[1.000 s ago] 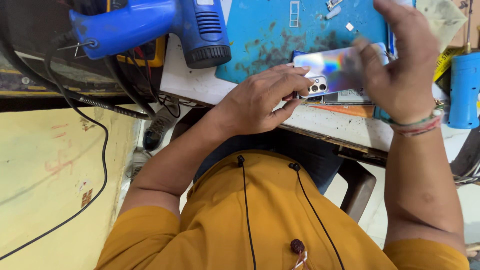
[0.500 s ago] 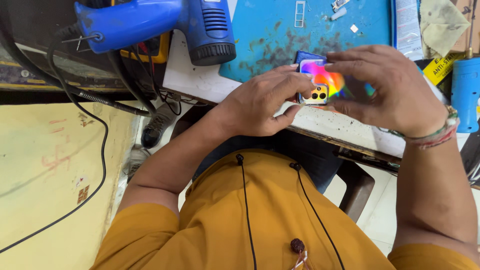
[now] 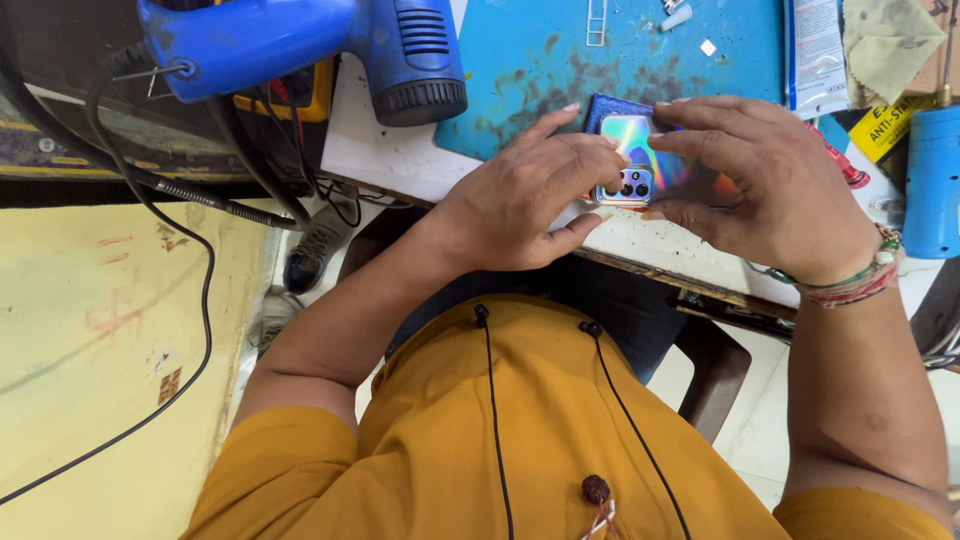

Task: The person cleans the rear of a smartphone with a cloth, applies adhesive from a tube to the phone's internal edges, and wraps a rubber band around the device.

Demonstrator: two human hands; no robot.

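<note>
A smartphone (image 3: 645, 160) with a shiny rainbow-tinted back and a camera cluster is held back side up over the near edge of the bench. My left hand (image 3: 525, 195) grips its left side, fingers curled over the top edge and thumb underneath. From the right, my right hand (image 3: 770, 185) covers the other end, fingertips resting on the back cover. Beneath the phone lies a stained blue work mat (image 3: 560, 60).
A blue heat gun (image 3: 310, 45) lies at the bench's left, its black cable (image 3: 205, 300) hanging to the floor. A blue cylindrical tool (image 3: 932, 180), a yellow label, a cloth (image 3: 890, 45) and a white packet (image 3: 815, 55) sit at right. A stool (image 3: 715, 375) stands below.
Both hands have shifted on the phone: the right hand came down from above to cover its right end, and the phone now sits flatter between the two hands.
</note>
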